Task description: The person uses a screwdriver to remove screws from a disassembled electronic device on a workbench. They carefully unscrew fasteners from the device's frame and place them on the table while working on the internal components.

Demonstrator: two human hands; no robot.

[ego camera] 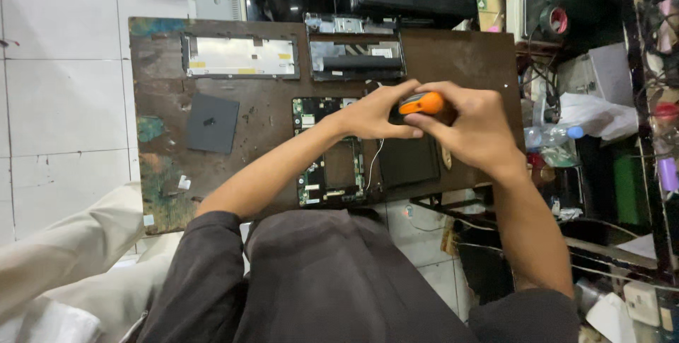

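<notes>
An orange-handled screwdriver [420, 104], light, rigid and best held by its grippy handle, is clasped by the left hand [377, 113] and right hand [470, 125] above a fragile opened laptop [332, 152].

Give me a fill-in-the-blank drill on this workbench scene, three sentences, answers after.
1. Both hands, left hand and right hand, grip a screwdriver whose handle is ____ in colour.
2. Under the hands lies an opened device with its green ____ board exposed.
3. The flat dark square panel lies on the worn ____ table.

Missing words: orange; circuit; brown
</notes>
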